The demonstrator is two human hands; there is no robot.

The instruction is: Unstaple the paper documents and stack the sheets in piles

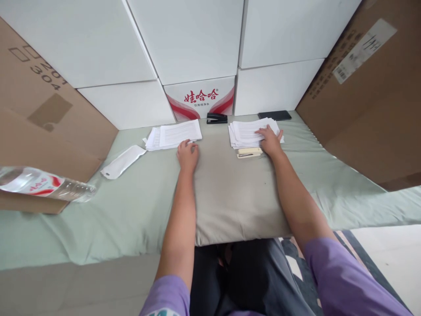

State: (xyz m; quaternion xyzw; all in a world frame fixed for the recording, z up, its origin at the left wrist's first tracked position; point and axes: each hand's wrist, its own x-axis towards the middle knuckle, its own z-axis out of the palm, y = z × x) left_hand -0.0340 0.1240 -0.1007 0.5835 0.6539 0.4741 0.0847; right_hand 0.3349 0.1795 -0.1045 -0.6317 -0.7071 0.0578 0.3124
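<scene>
My right hand (pixel 271 140) lies on the right-hand stack of printed papers (pixel 245 131), fingers spread and resting on the top sheet. Just in front of that stack is a cream stapler (pixel 249 152). My left hand (pixel 187 156) rests at the near right edge of the left-hand stack of papers (pixel 179 133). Its fingers are loosely bent with a gap at the thumb, and nothing shows in them. Whether its fingertips touch the sheets I cannot tell. Between the stacks, farther back, sits a black stapler (pixel 217 118).
Behind the cloth-covered surface (pixel 237 193) stand white boxes (pixel 200 98). Brown cartons (pixel 365 101) flank both sides. At the back right lies a dark phone-like slab (pixel 275 115). A white sleeve-like packet (pixel 123 162) and a water bottle (pixel 46 183) are on the left.
</scene>
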